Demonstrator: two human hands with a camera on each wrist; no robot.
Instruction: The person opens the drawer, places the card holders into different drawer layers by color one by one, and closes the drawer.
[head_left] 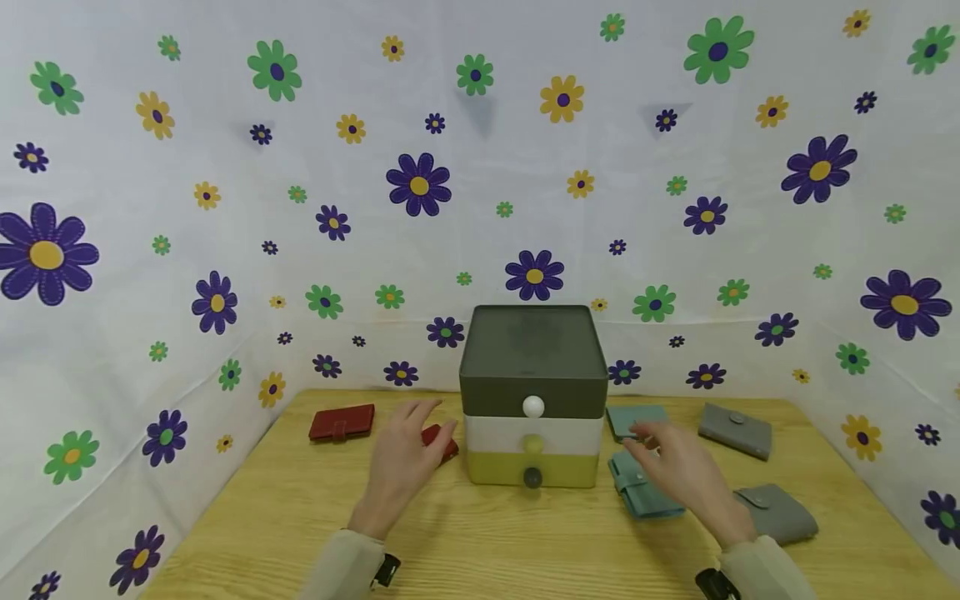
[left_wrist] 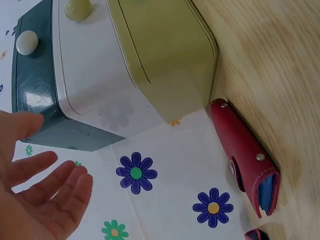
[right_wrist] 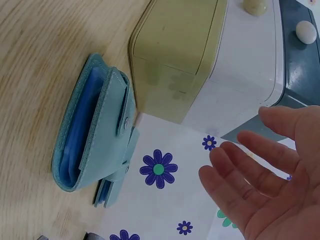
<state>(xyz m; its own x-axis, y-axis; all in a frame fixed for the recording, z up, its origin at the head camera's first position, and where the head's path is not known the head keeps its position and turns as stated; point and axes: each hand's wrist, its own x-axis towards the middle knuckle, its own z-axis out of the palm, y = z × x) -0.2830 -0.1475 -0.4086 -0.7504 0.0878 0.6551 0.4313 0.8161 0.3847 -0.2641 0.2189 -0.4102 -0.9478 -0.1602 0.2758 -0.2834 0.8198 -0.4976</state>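
A stacked drawer box (head_left: 534, 398) stands at the middle of the table, dark green on top, white in the middle, yellow-green below, each drawer with a round knob. My left hand (head_left: 402, 461) hovers to its left with fingers relaxed, holding nothing, in front of a small red wallet (head_left: 442, 443) that it partly hides. That snapped red wallet (left_wrist: 245, 150) shows fully in the left wrist view. To the right of the box my right hand (head_left: 678, 467) is held in the air, fingers loosely bent, above a teal wallet (head_left: 641, 487).
Another red wallet (head_left: 342, 422) lies at the left back. A second teal wallet (head_left: 633, 419) is behind the right hand. Grey wallets lie farther right, one (head_left: 735, 430) at the back and one (head_left: 776, 512) by the right wrist. A flowered cloth (head_left: 225, 167) encloses the wooden table (head_left: 495, 550).
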